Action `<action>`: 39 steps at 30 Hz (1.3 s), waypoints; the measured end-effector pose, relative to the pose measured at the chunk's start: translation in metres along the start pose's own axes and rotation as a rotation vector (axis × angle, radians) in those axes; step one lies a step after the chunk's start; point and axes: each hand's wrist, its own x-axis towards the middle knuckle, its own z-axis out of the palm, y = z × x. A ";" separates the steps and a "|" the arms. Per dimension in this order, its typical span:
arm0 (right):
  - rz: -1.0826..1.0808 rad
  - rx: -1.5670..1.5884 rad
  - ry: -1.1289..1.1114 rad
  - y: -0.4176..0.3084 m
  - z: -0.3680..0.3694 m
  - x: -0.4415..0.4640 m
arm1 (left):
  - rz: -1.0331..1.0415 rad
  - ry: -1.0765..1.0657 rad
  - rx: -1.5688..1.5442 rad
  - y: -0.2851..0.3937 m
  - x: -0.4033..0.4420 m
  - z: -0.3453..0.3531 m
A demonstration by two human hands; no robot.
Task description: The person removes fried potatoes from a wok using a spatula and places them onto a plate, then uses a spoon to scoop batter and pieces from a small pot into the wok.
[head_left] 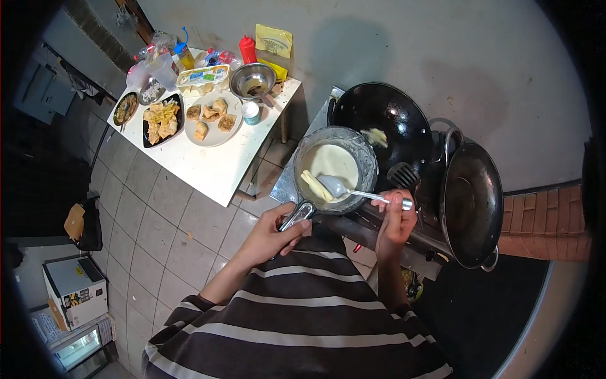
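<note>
My left hand is wrapped round the handle of a saucepan, which is held in front of my body. Pale, batter-like liquid fills its bottom, and the inner wall is smeared white. In my right hand is a spoon with a metal handle, its bowl dipped inside the saucepan. Against the spoon, at the near left side of the liquid, lie pale yellow strips of food. Just behind the saucepan, a black wok holds a small pale piece of food.
A second wok stands at the right, with a black slotted turner beside it. On the white table at left are a plate of browned pastries, a black dish of food, a metal bowl and a red bottle.
</note>
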 end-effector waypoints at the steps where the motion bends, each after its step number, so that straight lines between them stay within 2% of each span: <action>1: -0.025 -0.041 0.000 0.000 -0.001 -0.003 | -0.001 -0.002 -0.013 0.001 0.000 0.000; 6: -0.080 -0.201 -0.023 -0.006 0.003 -0.015 | 0.012 -0.007 -0.042 0.002 0.001 0.000; 8: -0.271 -0.358 -0.098 -0.006 0.003 -0.017 | 0.023 -0.005 -0.034 0.001 0.001 -0.001; 10: -0.301 -0.389 -0.069 -0.011 0.007 -0.017 | 0.025 -0.005 -0.044 0.000 0.001 -0.003; 12: -0.473 -0.495 -0.170 -0.012 0.004 -0.018 | 0.026 -0.007 -0.053 0.001 0.001 -0.002; 27: -0.452 -0.469 -0.123 -0.004 -0.002 -0.030 | 0.002 0.009 -0.012 0.001 0.001 0.001; 35: -0.275 -0.418 -0.084 -0.003 -0.005 -0.038 | -0.008 0.035 0.004 -0.010 -0.004 0.007; 39: -0.263 -0.400 -0.089 -0.003 -0.006 -0.039 | -0.021 0.052 0.018 -0.010 -0.007 0.011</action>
